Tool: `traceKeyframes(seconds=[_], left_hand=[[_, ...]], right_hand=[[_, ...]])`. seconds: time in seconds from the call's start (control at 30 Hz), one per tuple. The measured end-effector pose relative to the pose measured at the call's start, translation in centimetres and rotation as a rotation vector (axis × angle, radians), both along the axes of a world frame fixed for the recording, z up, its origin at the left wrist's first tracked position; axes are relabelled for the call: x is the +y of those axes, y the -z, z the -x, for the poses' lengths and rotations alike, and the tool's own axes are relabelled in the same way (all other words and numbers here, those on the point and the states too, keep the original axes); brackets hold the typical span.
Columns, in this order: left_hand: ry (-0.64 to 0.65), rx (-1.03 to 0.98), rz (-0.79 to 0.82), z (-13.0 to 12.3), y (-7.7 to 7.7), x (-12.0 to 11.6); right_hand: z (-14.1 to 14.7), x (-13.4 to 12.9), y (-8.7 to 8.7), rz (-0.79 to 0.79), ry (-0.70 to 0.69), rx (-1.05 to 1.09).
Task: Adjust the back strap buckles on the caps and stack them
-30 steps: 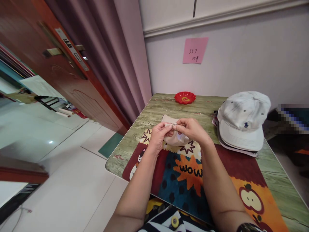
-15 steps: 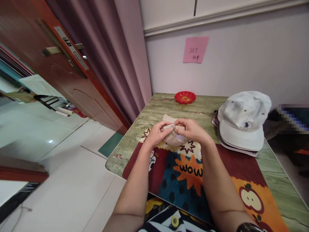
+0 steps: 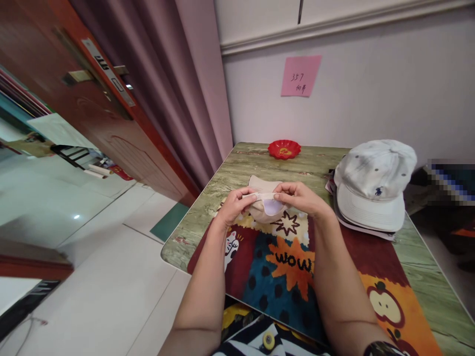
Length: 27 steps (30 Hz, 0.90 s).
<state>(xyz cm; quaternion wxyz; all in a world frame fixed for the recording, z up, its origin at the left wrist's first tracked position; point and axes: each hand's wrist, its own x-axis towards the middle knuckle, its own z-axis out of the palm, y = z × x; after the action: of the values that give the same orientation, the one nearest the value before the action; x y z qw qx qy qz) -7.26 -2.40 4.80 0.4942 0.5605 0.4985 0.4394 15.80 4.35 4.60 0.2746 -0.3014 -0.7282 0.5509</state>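
Observation:
A pale beige cap (image 3: 260, 213) is low over the table, its brim (image 3: 262, 184) pointing away from me. Between my hands runs a narrow strap along the cap's rear edge, with the rounded back opening below it showing a pale lilac patch. My left hand (image 3: 236, 205) pinches the strap's left end between thumb and fingers. On the other end, my right hand (image 3: 300, 199) pinches the strap the same way. Part of the crown is hidden behind my fingers.
A white cap (image 3: 373, 178) with a small dark emblem tops a stack of caps at right. Behind is a red scalloped dish (image 3: 284, 149). A colourful mat (image 3: 282, 277) covers part of the wooden-patterned table (image 3: 181, 244). A door (image 3: 122, 123) stands at left.
My hands have moved apart from the middle of the cap's strap toward its two ends. The strap and back opening now show between them.

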Motion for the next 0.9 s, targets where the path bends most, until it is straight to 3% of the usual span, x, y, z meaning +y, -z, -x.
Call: traceKeyframes(seconds=[0.23,0.6,0.7,0.8,0.9], left_hand=[[-0.031,0.047,-0.061,-0.8,-0.6,-0.4],[-0.061,0.012,-0.057,-0.8,0.3,-0.1],[-0.07,0.002,-0.064,-0.8,0.4,0.0],[-0.089,-0.007,-0.061,-0.8,0.6,0.0],[-0.114,0.008,-0.069,-0.6,0.8,0.0]], right_hand=[[0.1,-0.2,-0.5,0.019,0.017,-0.02],[-0.2,-0.2,-0.7,-0.006,0.006,-0.04],[-0.7,-0.2,-1.0,-0.026,-0.056,-0.036],[-1.4,-0.1,-1.0,-0.06,-0.134,-0.115],[-2.1,0.3,-0.4,-0.045,-0.108,-0.262]])
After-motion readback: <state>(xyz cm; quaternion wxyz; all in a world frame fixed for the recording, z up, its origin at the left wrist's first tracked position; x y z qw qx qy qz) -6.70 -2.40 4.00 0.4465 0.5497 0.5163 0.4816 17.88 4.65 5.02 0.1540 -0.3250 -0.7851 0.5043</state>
